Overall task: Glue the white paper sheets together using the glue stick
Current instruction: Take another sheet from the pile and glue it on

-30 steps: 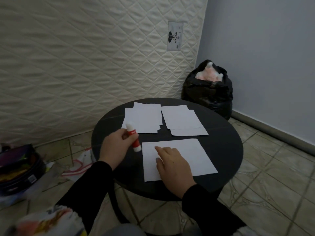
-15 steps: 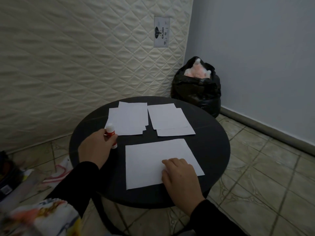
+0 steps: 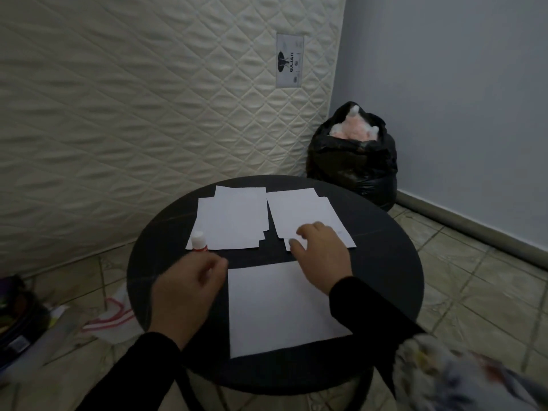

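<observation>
So the surface [image 3: 385, 262] is a small round black one, sitting on a tiled floor [image 3: 474, 292] in the corner of a room. A quilted cream mattress [image 3: 148, 99] leans upright behind it, next to a pale blue-grey wall [image 3: 444, 84]. A stuffed black bin bag [image 3: 353, 161] with something pinkish poking out the top sits in the corner. Off to the left on the floor there's some blurry clutter, can't really make it out.

Only readable writing is the mattress label [image 3: 290, 60], which says "GAJAH" sideways next to a dark logo.

On the surface: one white sheet [image 3: 278, 310] close to the person, a left stack of sheets [image 3: 234, 221] and a right stack of sheets [image 3: 302, 215] further back. The glue stick [image 3: 198, 241] stands upright with its white cap on, at the near left corner of the left stack.

Left hand [image 3: 186, 289] hovers just short of the glue stick, fingers loosely curled, holding nothing as far as I can tell through the motion blur. Right hand [image 3: 321, 253] reaches forward with fingers spread and relaxed, fingertips on the near edge of the right stack, not gripping.
</observation>
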